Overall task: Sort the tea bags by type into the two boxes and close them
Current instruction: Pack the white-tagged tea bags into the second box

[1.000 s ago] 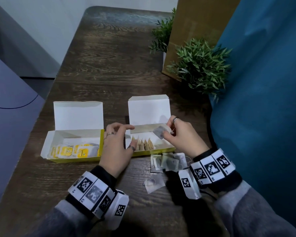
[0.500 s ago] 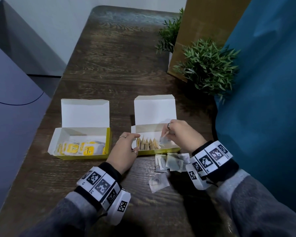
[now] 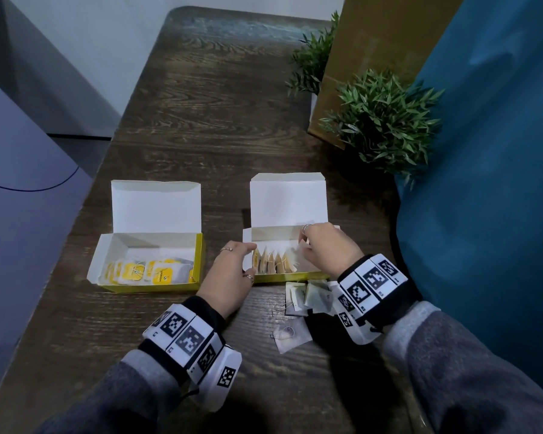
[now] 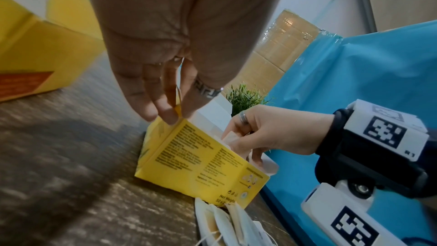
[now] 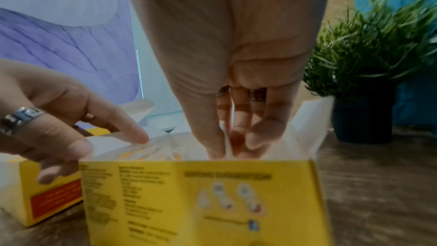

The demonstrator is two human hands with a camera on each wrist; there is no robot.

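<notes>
Two yellow boxes stand open on the wooden table. The left box point(image 3: 152, 288) holds yellow-labelled wrapped tea bags point(image 3: 145, 272). In the right box point(image 3: 290, 277) a row of brown tea bags point(image 3: 273, 263) stands on edge. My left hand point(image 3: 246, 261) grips that box's left end wall, thumb and fingers either side of it point(image 4: 176, 117). My right hand point(image 3: 301, 249) reaches down into the box's right half and pinches a pale tea bag point(image 5: 225, 143) between thumb and fingers. Several loose tea bags point(image 3: 311, 297) lie in front of the right box, one more point(image 3: 290, 335) nearer to me.
Two potted green plants point(image 3: 386, 120) and a tall cardboard box point(image 3: 373, 42) stand at the table's far right. A blue sheet point(image 3: 489, 183) hangs along the right edge. The table's left edge drops off beside the left box.
My right hand has lowered the tea bag from above the right box down into it. My left hand has stayed on the box's left end.
</notes>
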